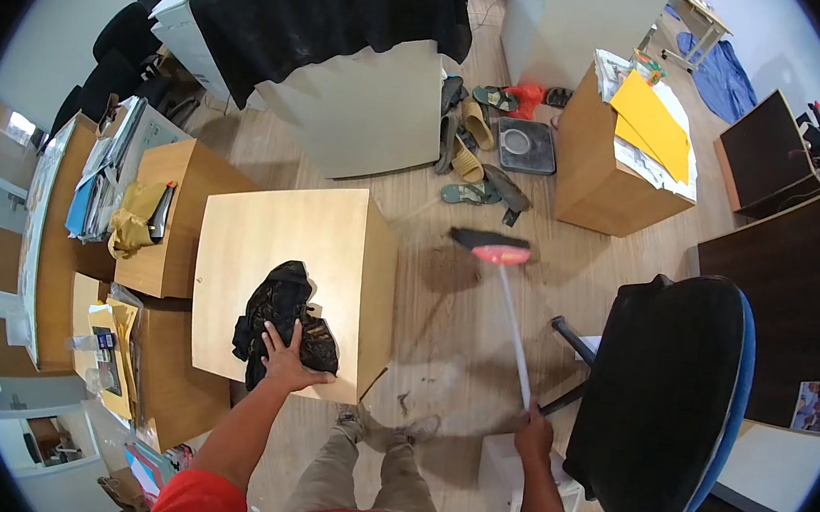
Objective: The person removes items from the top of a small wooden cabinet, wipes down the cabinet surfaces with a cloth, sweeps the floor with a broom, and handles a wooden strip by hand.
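My right hand (535, 435) is closed round the pale handle of a broom (513, 324). The broom's pink head with dark bristles (502, 253) reaches out over the wooden floor and looks slightly blurred. My left hand (290, 359) lies with fingers spread on a crumpled black cloth item (279, 303), perhaps a bag or garment; its exact kind I cannot tell. Beneath that item is a light wooden cabinet (236, 241). Small dark bits of debris (403, 402) lie on the floor between the cabinet and the broom.
Several shoes and sandals (474, 140) lie beyond the broom, beside a dark square scale-like object (527, 146). A wooden box (592, 179) bears yellow envelopes (652, 126). An office chair (655, 404) stands close on the right. Papers and folders (109, 181) fill the left side.
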{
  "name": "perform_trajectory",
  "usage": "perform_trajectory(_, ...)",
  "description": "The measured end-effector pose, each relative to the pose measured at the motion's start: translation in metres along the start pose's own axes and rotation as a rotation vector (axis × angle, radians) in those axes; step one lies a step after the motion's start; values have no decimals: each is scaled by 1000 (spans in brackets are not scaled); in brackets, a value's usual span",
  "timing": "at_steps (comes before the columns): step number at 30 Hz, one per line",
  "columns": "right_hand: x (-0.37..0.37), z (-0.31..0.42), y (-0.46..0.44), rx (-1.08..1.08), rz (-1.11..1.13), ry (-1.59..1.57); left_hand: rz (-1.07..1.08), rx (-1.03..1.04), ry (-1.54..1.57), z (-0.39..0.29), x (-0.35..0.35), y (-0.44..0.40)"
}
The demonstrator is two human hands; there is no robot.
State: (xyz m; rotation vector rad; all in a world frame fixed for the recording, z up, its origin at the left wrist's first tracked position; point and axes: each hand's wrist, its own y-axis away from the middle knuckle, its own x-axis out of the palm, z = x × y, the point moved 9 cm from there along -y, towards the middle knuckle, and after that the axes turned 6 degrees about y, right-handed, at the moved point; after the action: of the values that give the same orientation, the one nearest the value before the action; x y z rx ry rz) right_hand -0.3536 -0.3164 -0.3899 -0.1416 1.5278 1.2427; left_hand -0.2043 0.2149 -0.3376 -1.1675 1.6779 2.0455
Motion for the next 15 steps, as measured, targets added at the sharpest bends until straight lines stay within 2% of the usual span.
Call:
perform_trajectory(4,-10,44,-113,-148,-237,-122,-26,16,11,2,0,-4)
perform_trajectory(6,-31,77,-163,-100,-214,-40,-32,10,8,5,5,-5)
perform_trajectory(8,-33,99,-227,-200,-251,-27,-45,41,22,3,1,-7)
perform_trajectory(10,-61,124,-237,-169,-163,-304,-49,60,31,5,8,-5)
perform_trajectory(11,-60,128,-252,-183,-174,-312,-57,69,32,4,9,-7)
perform_trajectory(13,-18,119,-302,-136,-18,-324,-54,55,7,6,6,-11)
perform_trajectory(14,5,101,-325,-136,-14,-323,-51,51,6,7,4,-10)
perform_trajectory(15,28,90,-338,-329,2,-180,-46,45,6,6,4,-7)
